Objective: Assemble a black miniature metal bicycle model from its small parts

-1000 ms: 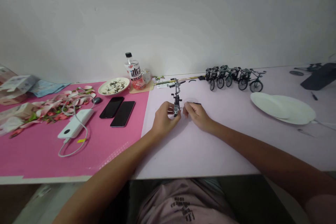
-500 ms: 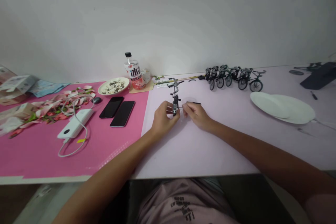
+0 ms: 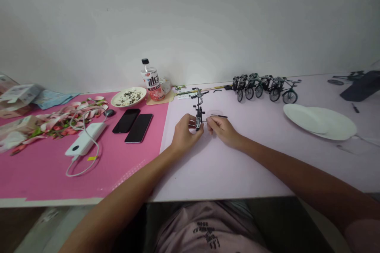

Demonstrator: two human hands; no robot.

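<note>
Upright on the pale table, a miniature bicycle frame (image 3: pixel 198 108) with grey handlebars and a rear rack is gripped low down by my left hand (image 3: pixel 184 132). Close against its right side is my right hand (image 3: pixel 221 128), fingers pinched on a thin rod-like piece (image 3: pixel 207 121) that points at the bike's rear; its exact kind is too small to tell. No wheels are visible on this bike. Behind my right hand lies a thin dark stick-like tool (image 3: pixel 219 116), next to a clear round piece (image 3: pixel 214 113).
Several finished-looking miniature bicycles (image 3: pixel 264 86) stand at the back right. White plates (image 3: pixel 341 122) and a dark case (image 3: pixel 362 85) lie farther right. Leftward are two phones (image 3: pixel 139 128), a drink bottle (image 3: pixel 152 83), a dish of small parts (image 3: pixel 128 97), a power bank (image 3: pixel 86 139) and artificial petals (image 3: pixel 63 118).
Almost nothing differs. My right hand's fingers have shifted very slightly beside the bike; my left hand keeps its hold and the bike stays in place.
</note>
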